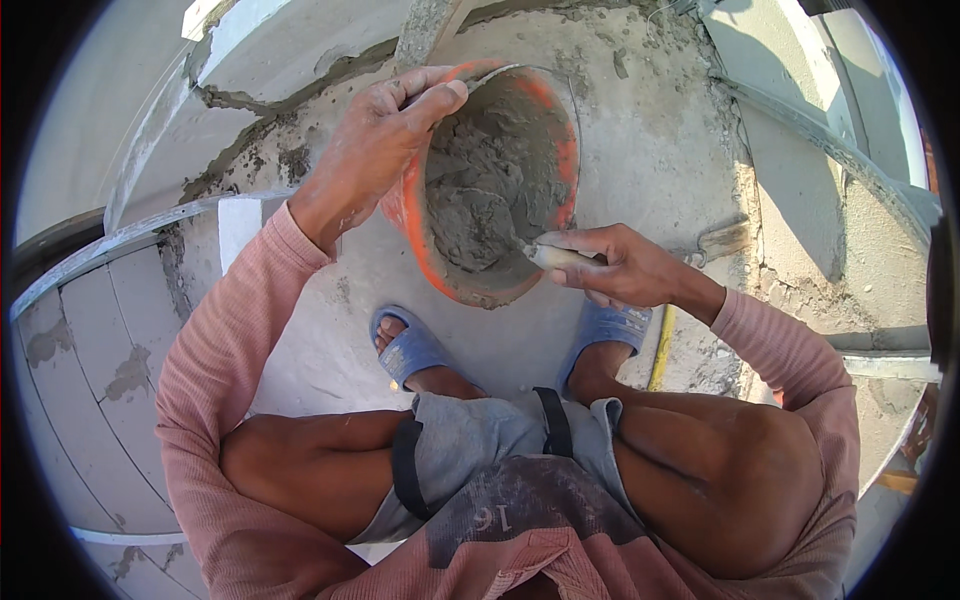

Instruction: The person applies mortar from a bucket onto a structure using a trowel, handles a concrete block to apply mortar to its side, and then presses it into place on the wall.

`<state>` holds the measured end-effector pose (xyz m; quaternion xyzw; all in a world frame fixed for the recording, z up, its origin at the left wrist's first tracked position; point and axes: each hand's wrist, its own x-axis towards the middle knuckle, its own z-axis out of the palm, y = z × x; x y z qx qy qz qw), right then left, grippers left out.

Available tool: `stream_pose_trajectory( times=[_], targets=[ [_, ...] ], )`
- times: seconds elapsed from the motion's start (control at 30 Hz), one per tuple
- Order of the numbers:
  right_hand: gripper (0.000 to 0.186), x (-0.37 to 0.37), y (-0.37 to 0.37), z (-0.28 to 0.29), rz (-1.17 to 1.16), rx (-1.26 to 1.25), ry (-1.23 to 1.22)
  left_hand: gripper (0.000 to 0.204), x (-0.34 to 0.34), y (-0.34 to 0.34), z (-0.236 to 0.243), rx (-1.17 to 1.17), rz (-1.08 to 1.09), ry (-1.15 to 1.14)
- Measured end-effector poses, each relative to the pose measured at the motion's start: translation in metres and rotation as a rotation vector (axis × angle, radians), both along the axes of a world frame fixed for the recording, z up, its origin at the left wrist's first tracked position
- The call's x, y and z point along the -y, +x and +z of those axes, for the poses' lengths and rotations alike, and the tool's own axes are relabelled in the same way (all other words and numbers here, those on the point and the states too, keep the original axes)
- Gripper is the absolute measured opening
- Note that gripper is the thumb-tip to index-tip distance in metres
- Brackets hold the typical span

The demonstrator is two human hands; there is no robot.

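Observation:
An orange bucket [432, 262] stands tilted toward me in front of my feet, with wet grey mortar [485, 190] inside. My left hand [395, 130] is closed on its far left rim, where the thin wire handle [520, 68] meets it. In my right hand [620, 262] is a trowel [550, 257], gripped by its pale handle at the bucket's near right rim. The trowel's blade reaches into the bucket and is coated or covered by mortar, so its shape is hard to make out.
Blue slippers [415, 345] are on my feet, on a mortar-stained floor. A yellow rod [662, 345] lies beside my right foot, and a short wooden piece [722, 240] lies farther right. Pale block walls [100, 370] rise on the left. More blocks [800, 190] stand on the right.

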<state>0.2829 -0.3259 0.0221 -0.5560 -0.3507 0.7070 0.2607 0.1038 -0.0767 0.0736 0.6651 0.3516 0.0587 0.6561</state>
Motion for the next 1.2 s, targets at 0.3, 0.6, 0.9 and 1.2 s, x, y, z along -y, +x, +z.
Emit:
stream_pose_trajectory(
  times=[0.3, 0.6, 0.9, 1.2],
  targets=[
    [0.052, 0.044, 0.039, 0.022, -0.332, -0.197, 0.029, 0.045, -0.032, -0.025, -0.003, -0.011, 0.201, -0.15],
    [0.053, 0.053, 0.119, 0.042, -0.896, 0.098, 0.152, 0.042, -0.032, -0.037, -0.009, 0.043, 0.277, -0.202],
    [0.047, -0.086, 0.2, -0.04, -0.697, 1.092, 0.361, 0.042, -0.037, -0.022, -0.009, 0.043, 0.204, -0.222],
    [0.043, -0.122, 0.207, -0.068, -0.628, 1.242, 0.331, 0.043, -0.038, -0.027, -0.013, 0.042, 0.268, -0.241]
  ],
)
